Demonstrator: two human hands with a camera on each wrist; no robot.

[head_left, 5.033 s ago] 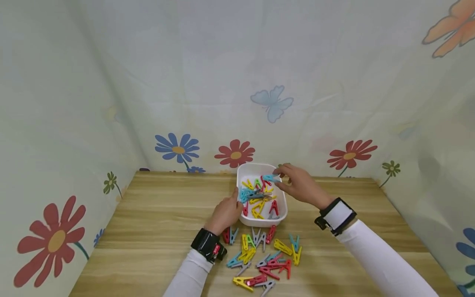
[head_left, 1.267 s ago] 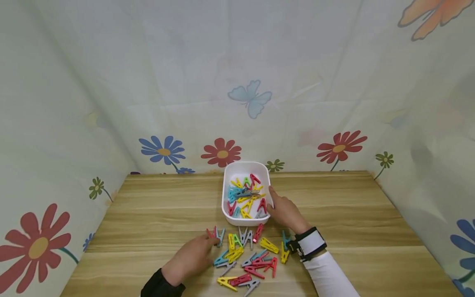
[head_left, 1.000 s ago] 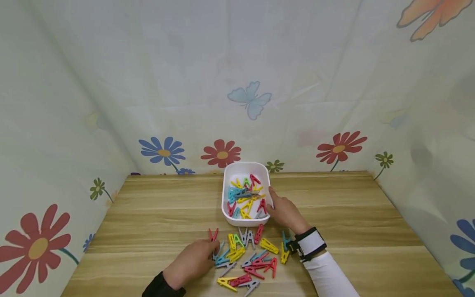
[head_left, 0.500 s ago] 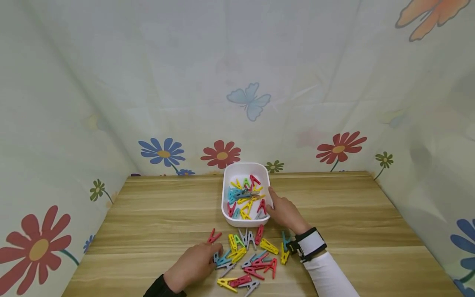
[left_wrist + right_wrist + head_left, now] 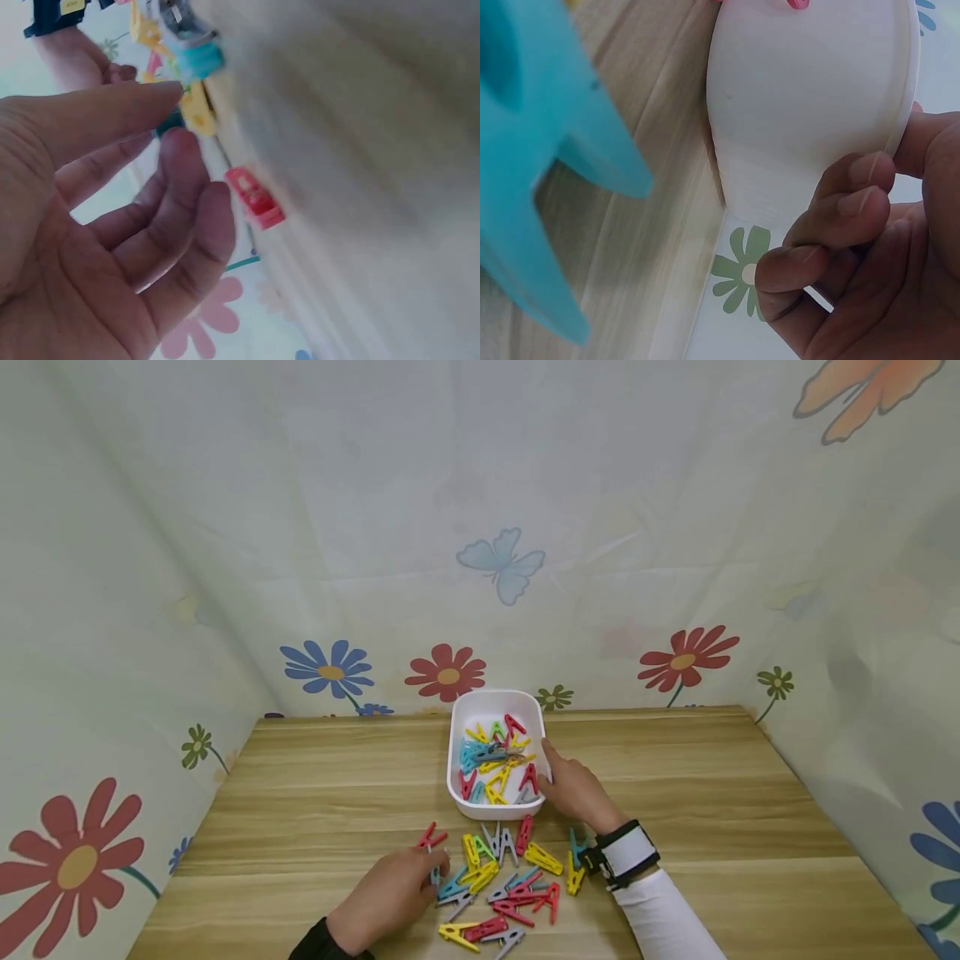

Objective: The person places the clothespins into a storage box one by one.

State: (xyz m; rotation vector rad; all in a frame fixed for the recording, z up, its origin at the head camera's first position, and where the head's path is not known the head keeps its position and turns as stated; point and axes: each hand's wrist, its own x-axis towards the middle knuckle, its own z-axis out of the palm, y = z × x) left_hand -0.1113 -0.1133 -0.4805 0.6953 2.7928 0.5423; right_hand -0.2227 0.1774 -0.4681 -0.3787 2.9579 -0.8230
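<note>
No readable text, labels or numbers.

pegs (image 5: 507,881) before tub (image 5: 459,752), on table (image 5: 315,793)

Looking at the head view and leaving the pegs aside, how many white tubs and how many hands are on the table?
white tub: 1
hands: 2 (left hand, right hand)
Total: 3

pegs (image 5: 510,881) crowd table (image 5: 315,802) before white tub (image 5: 459,752).
</note>
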